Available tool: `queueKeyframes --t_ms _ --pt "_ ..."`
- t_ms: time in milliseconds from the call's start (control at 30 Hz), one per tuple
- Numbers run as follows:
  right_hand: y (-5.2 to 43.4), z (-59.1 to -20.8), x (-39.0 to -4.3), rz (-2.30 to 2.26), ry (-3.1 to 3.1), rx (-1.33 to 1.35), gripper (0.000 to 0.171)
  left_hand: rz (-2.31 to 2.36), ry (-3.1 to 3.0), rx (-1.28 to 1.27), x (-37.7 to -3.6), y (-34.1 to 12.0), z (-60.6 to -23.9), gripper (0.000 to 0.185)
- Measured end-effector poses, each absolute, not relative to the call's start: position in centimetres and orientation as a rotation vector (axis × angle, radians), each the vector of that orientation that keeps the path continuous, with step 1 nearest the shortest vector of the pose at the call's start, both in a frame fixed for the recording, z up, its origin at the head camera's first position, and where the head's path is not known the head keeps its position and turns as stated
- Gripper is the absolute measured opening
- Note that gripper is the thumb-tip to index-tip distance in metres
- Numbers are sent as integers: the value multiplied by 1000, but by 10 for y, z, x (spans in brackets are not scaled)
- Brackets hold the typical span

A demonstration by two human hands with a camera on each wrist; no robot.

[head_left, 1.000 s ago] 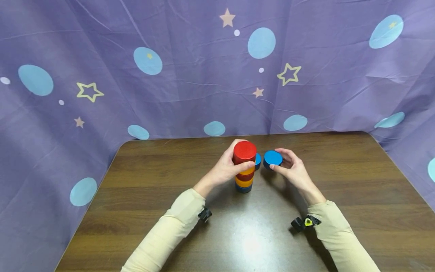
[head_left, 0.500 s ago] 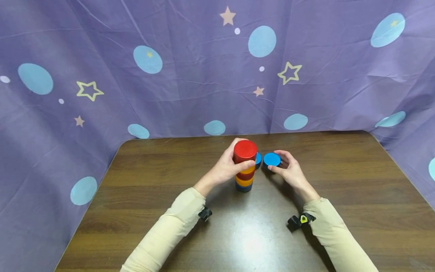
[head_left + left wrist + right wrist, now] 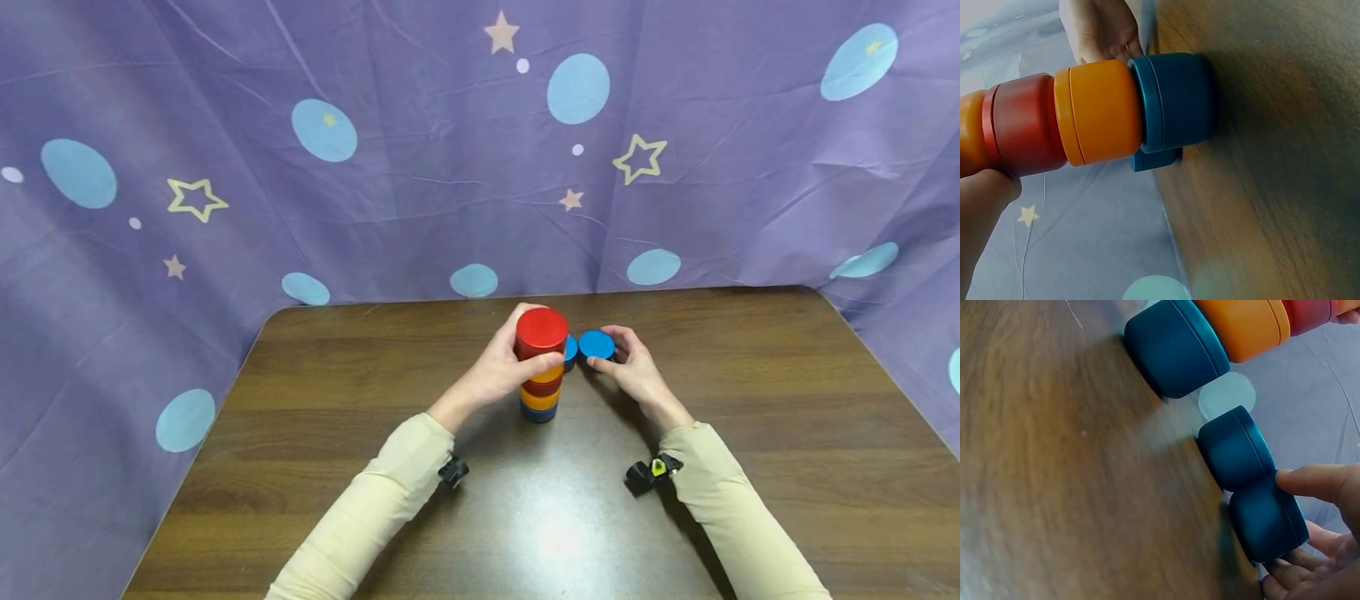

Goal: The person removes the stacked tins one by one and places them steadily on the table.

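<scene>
On the brown table (image 3: 750, 433), right-hand fingers (image 3: 600, 364) hold a round blue block (image 3: 597, 343).

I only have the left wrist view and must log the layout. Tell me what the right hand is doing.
Observer: The right hand pinches a blue puck resting on the table, just right of the stack.
Operator: Report what tops the stack.
Observer: A red puck is on top; the left hand grips the stack just under it.
Operator: State whether the held puck touches anything.
Observer: In the right wrist view it sits against a second blue puck lying beside the stack.
</scene>
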State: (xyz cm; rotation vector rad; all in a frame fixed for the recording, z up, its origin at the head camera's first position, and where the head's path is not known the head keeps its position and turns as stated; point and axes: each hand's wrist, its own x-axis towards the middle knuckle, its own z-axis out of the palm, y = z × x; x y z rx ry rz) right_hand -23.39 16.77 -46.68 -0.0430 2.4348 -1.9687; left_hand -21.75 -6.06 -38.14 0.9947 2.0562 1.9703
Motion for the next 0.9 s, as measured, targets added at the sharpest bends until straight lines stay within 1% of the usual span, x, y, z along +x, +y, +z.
queueKeyframes --t_ms 433,567,767,900 --pt "168 -471 -235 -1981 2433 -73 60 1985 2073 980 -216 -59 -383 47" --pt "170 -470 -235 -1967 2426 -81 64 1997 2070 980 -215 -59 -384 48" --pt "175 -460 -228 -1974 2389 -66 71 2002 2072 992 -215 -58 -385 50" --pt "182 -456 -220 -1987 2390 -33 70 2008 2069 981 -214 -58 -385 51"
